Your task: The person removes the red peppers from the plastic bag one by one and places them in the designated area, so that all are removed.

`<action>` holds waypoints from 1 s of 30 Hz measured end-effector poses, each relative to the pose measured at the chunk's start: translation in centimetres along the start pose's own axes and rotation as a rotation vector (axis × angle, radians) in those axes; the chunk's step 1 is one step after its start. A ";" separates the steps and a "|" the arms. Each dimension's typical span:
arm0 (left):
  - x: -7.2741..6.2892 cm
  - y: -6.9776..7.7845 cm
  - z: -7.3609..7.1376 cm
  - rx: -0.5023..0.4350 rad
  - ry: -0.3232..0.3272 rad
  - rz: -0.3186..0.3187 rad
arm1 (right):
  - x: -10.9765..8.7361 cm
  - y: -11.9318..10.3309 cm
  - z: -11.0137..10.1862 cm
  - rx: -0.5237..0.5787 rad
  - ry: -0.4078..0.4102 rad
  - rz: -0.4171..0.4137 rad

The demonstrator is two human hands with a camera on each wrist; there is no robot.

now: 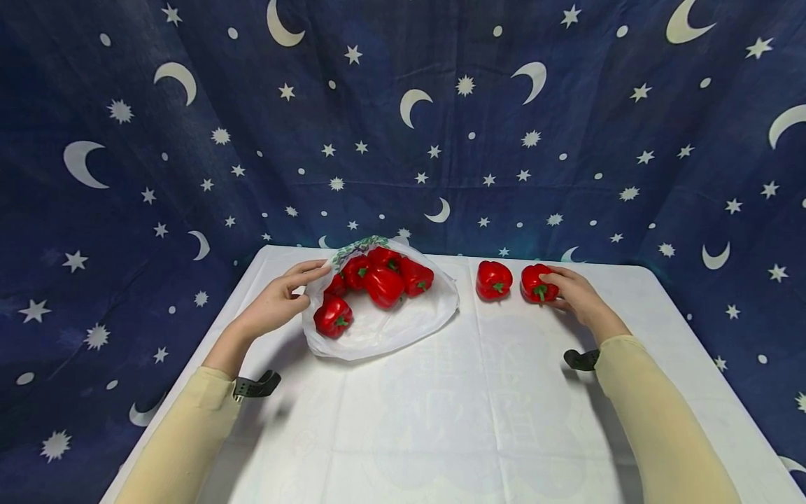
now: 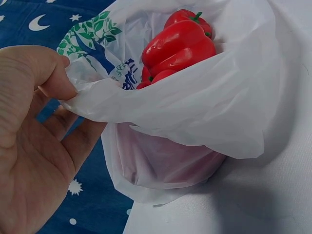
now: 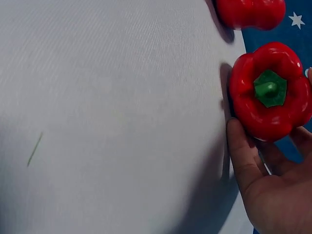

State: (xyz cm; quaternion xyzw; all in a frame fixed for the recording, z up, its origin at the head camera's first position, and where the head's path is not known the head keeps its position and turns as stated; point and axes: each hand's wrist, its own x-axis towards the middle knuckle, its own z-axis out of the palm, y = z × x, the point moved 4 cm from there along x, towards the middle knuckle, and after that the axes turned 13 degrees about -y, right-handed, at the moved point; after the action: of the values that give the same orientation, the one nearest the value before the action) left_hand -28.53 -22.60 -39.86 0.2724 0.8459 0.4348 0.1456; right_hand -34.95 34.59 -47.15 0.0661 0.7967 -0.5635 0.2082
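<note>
A white plastic bag (image 1: 384, 343) with a green leaf print lies on the table, its mouth towards me. Several red bell peppers (image 1: 385, 287) sit inside it. My left hand (image 1: 277, 302) pinches the bag's rim at the left; in the left wrist view the thumb and fingers (image 2: 61, 83) hold the film. At the far right my right hand (image 1: 579, 299) grips a red bell pepper (image 1: 534, 283) with a green stem, thumb and fingers round its side. In the right wrist view that pepper (image 3: 268, 117) shows its stem end.
Another red bell pepper (image 1: 494, 281) stands between the bag and the held one. A white cloth covers the table (image 1: 428, 434), and a dark blue curtain (image 1: 378, 189) with moons and stars hangs behind its far edge.
</note>
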 end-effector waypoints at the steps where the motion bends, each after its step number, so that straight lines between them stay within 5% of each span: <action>1: 0.0 0.0 0.0 -0.003 -0.001 -0.002 | 0.0 0.1 -0.1 0.005 0.006 0.001; 30: 0.0 0.0 0.0 0.007 -0.002 -0.014 | -1.6 0.1 -1.0 -0.009 0.019 -0.039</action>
State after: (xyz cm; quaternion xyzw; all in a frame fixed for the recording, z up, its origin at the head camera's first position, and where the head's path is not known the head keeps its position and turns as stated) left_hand -28.50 -22.61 -39.81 0.2675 0.8491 0.4306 0.1485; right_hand -33.72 35.77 -46.28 0.0547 0.8023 -0.5633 0.1899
